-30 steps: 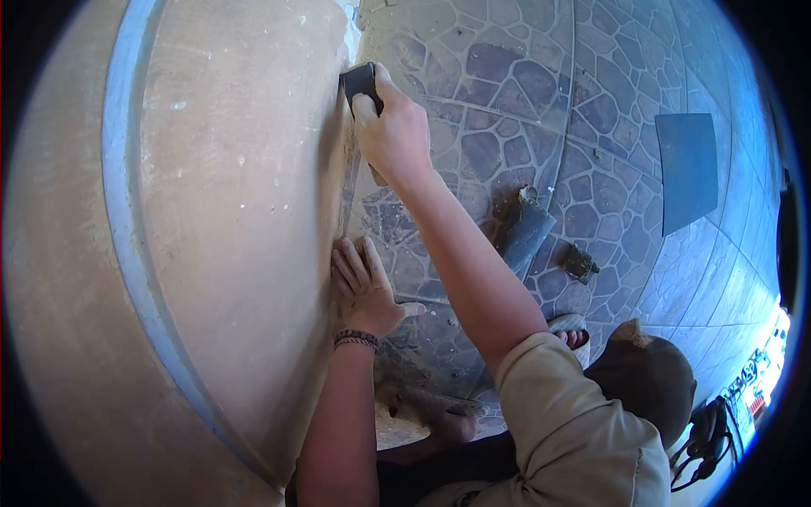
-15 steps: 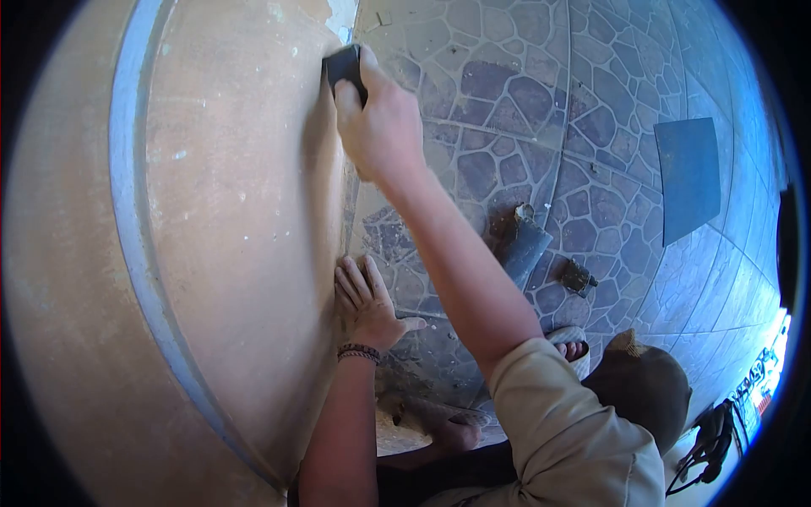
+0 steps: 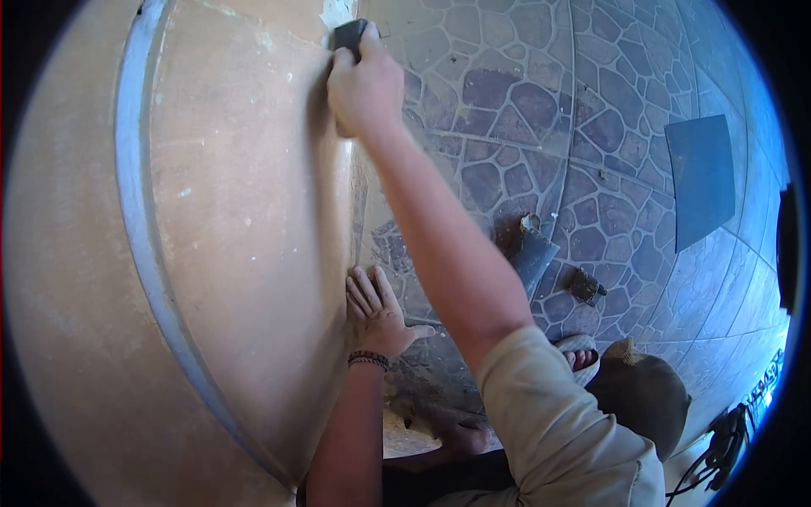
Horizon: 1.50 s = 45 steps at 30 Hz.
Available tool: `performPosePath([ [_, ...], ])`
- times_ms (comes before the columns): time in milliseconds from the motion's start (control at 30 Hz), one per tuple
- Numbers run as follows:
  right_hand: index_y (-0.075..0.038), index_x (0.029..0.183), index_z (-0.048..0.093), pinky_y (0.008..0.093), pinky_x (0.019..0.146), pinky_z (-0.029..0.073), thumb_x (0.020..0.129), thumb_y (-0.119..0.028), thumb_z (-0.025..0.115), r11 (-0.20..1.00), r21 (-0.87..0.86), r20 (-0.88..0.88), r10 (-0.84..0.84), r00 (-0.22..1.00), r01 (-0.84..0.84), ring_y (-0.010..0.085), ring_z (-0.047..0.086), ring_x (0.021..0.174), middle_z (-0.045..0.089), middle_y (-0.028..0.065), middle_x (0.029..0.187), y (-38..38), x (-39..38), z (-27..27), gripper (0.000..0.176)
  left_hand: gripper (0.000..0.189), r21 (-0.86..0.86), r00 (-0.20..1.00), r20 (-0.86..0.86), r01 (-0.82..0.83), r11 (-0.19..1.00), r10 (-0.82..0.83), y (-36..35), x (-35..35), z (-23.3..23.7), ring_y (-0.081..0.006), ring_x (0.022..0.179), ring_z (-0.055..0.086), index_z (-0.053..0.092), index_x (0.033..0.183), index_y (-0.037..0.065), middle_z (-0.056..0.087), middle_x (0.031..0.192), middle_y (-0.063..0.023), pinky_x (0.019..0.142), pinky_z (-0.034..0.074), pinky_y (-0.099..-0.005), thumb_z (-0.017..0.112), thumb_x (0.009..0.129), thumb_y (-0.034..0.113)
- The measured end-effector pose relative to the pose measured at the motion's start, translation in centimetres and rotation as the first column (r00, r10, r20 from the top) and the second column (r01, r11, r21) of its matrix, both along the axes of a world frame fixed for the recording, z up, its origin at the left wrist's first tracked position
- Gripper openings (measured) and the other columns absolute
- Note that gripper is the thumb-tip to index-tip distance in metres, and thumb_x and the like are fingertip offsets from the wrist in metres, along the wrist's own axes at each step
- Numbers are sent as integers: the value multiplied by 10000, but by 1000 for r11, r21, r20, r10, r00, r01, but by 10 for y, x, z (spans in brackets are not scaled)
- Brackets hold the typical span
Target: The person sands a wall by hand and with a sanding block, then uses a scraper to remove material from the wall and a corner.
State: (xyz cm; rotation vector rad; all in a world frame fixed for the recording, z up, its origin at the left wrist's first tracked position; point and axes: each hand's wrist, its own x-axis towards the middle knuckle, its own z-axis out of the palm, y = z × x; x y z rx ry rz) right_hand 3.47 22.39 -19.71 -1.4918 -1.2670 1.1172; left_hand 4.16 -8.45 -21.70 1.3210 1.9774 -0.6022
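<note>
My right hand (image 3: 368,91) grips a dark sanding block (image 3: 347,35) at the far end of the tan wall (image 3: 228,194), low down where it meets the floor. The thumb and fingers wrap its sides, and the face toward the wall is hidden. Nearer to me, my left hand (image 3: 378,318) rests at the wall's foot, fingers stretched out and thumb apart, holding nothing. A braided bracelet (image 3: 368,359) circles that wrist. Just beyond the block, a pale patch (image 3: 337,11) shows on the wall.
Stone-patterned flooring (image 3: 486,182) spreads to the right. On it lie a grey tube-like piece (image 3: 534,258), a small dark block-shaped object (image 3: 585,287) and a dark flat sheet (image 3: 703,182). A pale strip (image 3: 135,186) runs along the wall. Black cables (image 3: 725,444) lie lower right.
My right hand has moved farther away along the wall with the sanding block. My left hand stays spread at the wall's foot; the whole view has shifted slightly.
</note>
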Motion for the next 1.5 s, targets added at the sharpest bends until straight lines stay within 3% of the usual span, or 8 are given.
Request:
performPosePath([
  [467,112,1359,383,501,834,464,932,-183,490,994,28,-176,-99,979,106,448,614,883,643,286,906,-39,-10,11,530,1319,38,989,30,142,989,-144,-55,-21,-66,-549,1398,-90,-95,1479,-50,-117,1510,-369,1143,-13,-582,713,698,640],
  [600,115,1339,405,500,823,468,920,-187,483,904,-368,-407,55,912,-218,455,618,879,644,298,930,16,19,30,523,1277,-60,983,-76,164,985,-168,-37,-8,-39,-541,1403,-85,-62,1488,-45,-102,1514,-367,1148,-7,-576,711,714,615],
  [633,135,1318,415,497,832,469,912,-182,487,990,-137,-78,-43,996,32,454,617,905,641,309,943,0,-3,10,521,1285,-34,991,-32,132,991,-133,-47,-8,-46,-541,1403,-88,-64,1489,-42,-105,1514,-367,1148,-7,-576,716,708,616],
  [800,159,1315,400,510,836,454,924,-196,487,994,6,-247,-107,963,111,461,618,899,637,312,929,-71,-10,24,535,1326,64,998,67,3,998,-8,-61,-18,-73,-537,1404,-99,-69,1494,-28,-115,1514,-365,1147,-8,-576,740,673,628],
  [867,124,1187,501,512,808,473,917,-174,497,986,-162,-68,-43,997,31,467,617,892,651,296,903,-7,-8,-1,402,1350,4,999,-38,-1,1000,1,-5,1,-5,-537,1404,-99,-67,1495,-26,-110,1515,-365,1145,-7,-580,748,650,643],
  [900,84,1105,539,513,808,473,908,-189,510,867,-485,-428,-121,896,-114,470,613,891,658,284,896,19,4,4,338,1378,108,1000,-18,8,994,-6,-8,0,-6,-535,1405,-93,-60,1496,-25,-86,1520,-363,1143,2,-590,756,622,660],
  [1067,-4,1130,613,429,806,493,866,-234,553,944,23,-253,-313,915,329,385,672,868,665,254,843,-73,-28,12,355,1380,83,980,-125,164,983,-153,-15,-3,-20,-556,1397,-55,-39,1487,-53,-65,1505,-389,1132,6,-614,774,615,642],
  [1500,55,1060,598,431,785,498,839,-251,585,982,-103,-247,-182,952,161,360,679,850,665,252,843,-12,-15,9,378,1425,86,997,64,30,996,-35,-14,-9,-23,-548,1386,-155,-108,1481,-37,-149,1506,-364,1118,-66,-613,800,599,618],
])
